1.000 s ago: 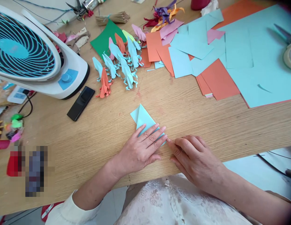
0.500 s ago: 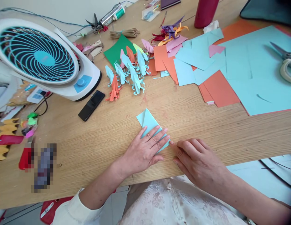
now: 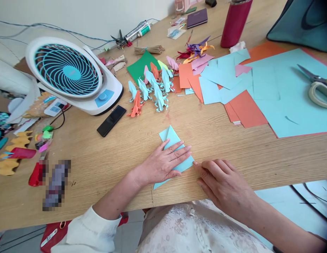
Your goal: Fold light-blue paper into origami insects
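A folded light-blue paper lies on the wooden table near its front edge. My left hand rests flat on the paper with fingers stretched out, pressing it down. My right hand lies just to the right of it, fingers together, its fingertips touching the paper's right corner at the table surface. Part of the paper is hidden under my left hand.
A white and teal fan and a black phone stand at the left. Several folded paper figures lie behind the paper. Blue and orange sheets, scissors and a red bottle are at the right.
The camera view has tilted up and back, showing more of the far table. My left hand has shifted a little, uncovering the paper's lower left corner. My right hand stays at the paper's right corner.
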The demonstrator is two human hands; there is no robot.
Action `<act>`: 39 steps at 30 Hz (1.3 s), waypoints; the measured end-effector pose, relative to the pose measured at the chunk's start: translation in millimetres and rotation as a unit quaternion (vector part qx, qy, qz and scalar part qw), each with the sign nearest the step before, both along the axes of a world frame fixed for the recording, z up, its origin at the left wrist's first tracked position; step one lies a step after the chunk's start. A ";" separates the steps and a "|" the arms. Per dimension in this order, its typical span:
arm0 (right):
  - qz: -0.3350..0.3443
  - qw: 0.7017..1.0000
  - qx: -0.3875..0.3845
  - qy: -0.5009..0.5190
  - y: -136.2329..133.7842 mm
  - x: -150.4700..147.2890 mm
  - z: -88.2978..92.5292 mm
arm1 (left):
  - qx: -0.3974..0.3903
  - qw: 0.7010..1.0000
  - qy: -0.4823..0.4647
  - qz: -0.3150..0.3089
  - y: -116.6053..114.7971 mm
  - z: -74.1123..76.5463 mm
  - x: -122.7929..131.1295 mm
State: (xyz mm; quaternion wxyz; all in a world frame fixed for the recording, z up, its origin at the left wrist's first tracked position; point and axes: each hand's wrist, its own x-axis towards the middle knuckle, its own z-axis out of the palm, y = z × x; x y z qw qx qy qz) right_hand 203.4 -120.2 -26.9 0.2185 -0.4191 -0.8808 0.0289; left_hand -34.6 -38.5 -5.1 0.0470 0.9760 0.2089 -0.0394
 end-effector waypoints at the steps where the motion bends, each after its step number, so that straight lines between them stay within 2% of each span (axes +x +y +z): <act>1: -0.001 1.000 -0.001 0.000 -0.3 0.0 -0.2 | -0.002 1.000 0.002 0.000 2.3 -0.4 -1.1; 15: -0.004 1.000 -0.016 0.006 -1.8 0.0 -1.8 | -0.002 1.000 -0.004 -0.014 23.9 0.7 -7.3; 24: -0.004 1.000 -0.019 0.008 -2.5 0.2 -3.2 | -0.015 1.000 0.004 0.026 45.5 -3.7 -19.8; 39: -0.003 1.000 -0.019 0.012 -3.5 0.0 -6.6 | 0.004 0.995 0.007 0.096 38.6 -6.2 -12.0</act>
